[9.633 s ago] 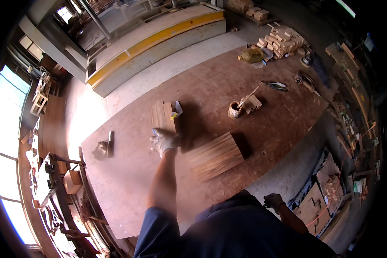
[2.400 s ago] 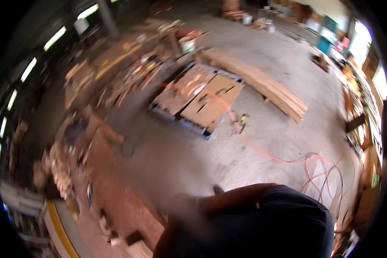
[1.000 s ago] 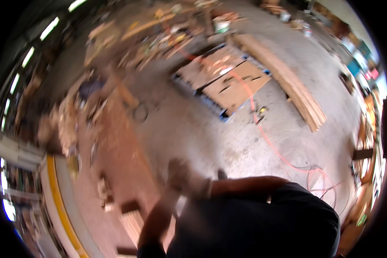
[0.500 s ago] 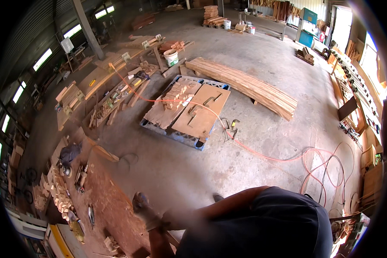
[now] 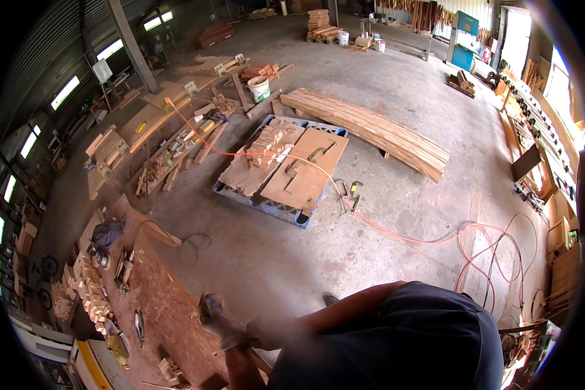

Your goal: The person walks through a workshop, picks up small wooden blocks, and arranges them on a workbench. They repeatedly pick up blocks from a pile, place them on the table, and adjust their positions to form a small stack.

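My left hand wears a greyish work glove with a dark patch near the fingertips. It is raised over the edge of a reddish-brown workbench, and its fingers are too blurred to read. Bare, my right hand reaches across from the right to the glove's cuff at the left wrist and appears closed on it. A hazy smear in the picture covers part of this hand and forearm. Pliers-like metal tool lies on the bench, left of the hands.
Small wood blocks line the bench's left side, near a dark cloth. Ahead, a blue pallet bears boards, blocks and clamps. Long planks lie behind it. An orange hose crosses the floor, coiling at right.
My gloved left hand has turned slightly at the fingers and shifted a little. My right hand stays at the cuff. The view has moved very slightly.
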Demonstrator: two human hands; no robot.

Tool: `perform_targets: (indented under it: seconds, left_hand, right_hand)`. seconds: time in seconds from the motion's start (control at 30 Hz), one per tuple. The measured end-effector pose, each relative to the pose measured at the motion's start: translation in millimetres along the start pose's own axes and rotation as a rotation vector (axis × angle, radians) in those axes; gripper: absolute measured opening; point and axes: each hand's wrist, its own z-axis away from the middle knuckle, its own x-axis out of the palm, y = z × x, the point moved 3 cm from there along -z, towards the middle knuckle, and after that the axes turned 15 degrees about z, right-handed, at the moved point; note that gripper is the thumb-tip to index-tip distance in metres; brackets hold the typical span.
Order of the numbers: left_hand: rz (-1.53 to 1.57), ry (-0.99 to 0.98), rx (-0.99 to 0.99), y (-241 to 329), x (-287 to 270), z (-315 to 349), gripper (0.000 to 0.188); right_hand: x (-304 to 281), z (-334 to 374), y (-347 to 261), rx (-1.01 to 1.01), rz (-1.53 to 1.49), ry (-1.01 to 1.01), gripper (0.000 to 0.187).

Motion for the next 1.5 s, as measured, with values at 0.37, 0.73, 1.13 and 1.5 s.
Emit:
perform_targets:
  seconds: [0.37,0.73,1.13,1.5]
  left_hand:
    - [0.288,-0.036,-0.059,16.0,4.8,-0.8,0.029]
    - [0.270,-0.456,0.164,120.0,48.8,38.0,0.051]
    - [0.698,-0.569,-0.204,110.2,64.0,47.1,0.061]
    - [0.126,-0.618,0.397,137.9,67.4,41.5,0.064]
  right_hand:
    - [-4.9,-9.2,-12.6,-0.240,0.063,0.009,0.025]
    - [-11.0,-6.8,-8.1,-0.044,-0.818,-0.268,0.018]
    - [-10.8,-5.2,-3.5,-0.297,-0.992,-0.272,0.021]
    - [-22.9,-6.7,-26.2,-0.211,-0.896,-0.435,0.017]
